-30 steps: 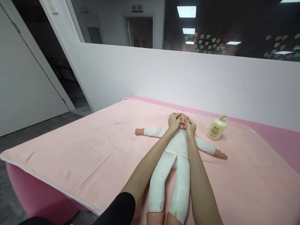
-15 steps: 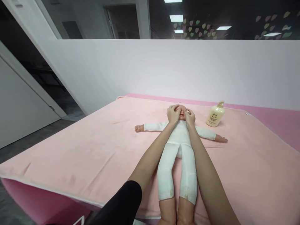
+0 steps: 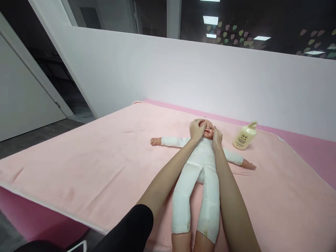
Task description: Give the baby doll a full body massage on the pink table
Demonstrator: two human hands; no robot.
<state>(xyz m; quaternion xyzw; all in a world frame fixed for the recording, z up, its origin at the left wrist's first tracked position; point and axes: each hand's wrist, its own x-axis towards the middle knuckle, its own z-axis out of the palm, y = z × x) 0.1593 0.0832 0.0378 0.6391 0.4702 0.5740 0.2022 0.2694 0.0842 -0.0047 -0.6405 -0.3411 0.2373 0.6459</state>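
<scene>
A baby doll (image 3: 201, 155) with a white cloth body and plastic head, hands and legs lies on its back on a pale pink towel (image 3: 105, 157). My left hand (image 3: 197, 130) curves around one side of the doll's head, its fingers over the brow and eye. On the other side, my right hand (image 3: 217, 135) is closed against the head near the ear, and its fingertips are partly hidden. The doll's mouth and one eye show between my hands. Both of my forearms run along the doll's body and legs.
A pale yellow pump bottle (image 3: 244, 137) stands on the towel beyond the doll's outstretched arm. Behind the table rises a white wall (image 3: 162, 73) with a window above it. A white door (image 3: 26, 87) is at the left, past the table's edge.
My right hand has slid from the doll's face outward to the side of its head, uncovering an eye. My left hand stays on the face. The view has tilted slightly.
</scene>
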